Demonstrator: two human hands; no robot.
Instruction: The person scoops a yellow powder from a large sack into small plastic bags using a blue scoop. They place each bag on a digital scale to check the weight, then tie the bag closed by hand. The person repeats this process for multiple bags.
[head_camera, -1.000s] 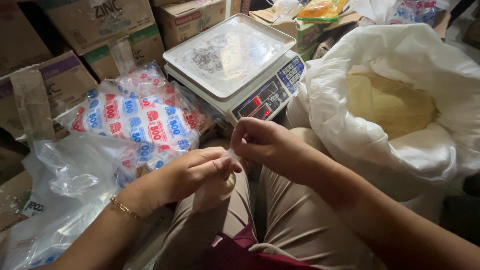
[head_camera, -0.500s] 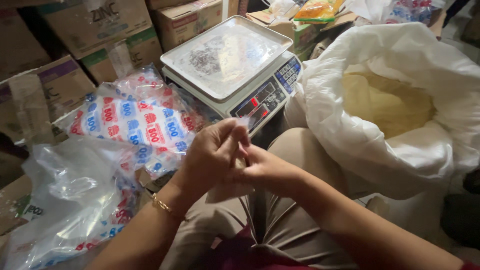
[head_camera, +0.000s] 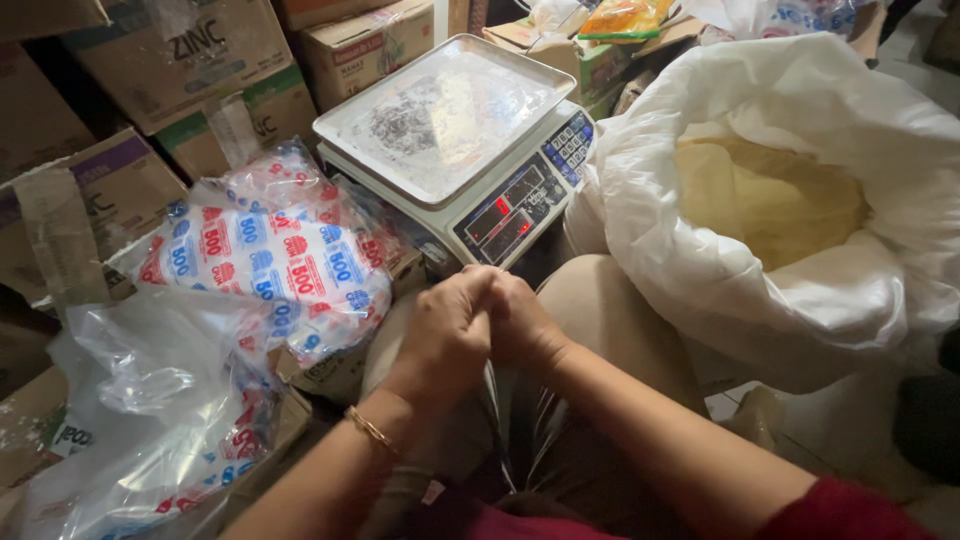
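The clear plastic bag (head_camera: 525, 420) hangs from my two grips, its neck gathered and pinched tight at the top. It is thin and glossy, creased into long vertical folds that catch the light. It droops straight down between my knees, over my lap, looking slack and flat.

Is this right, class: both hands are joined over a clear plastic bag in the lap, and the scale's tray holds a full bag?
Not quite. In the head view the scale's tray is bare. The left hand and right hand do meet over the clear plastic bag.
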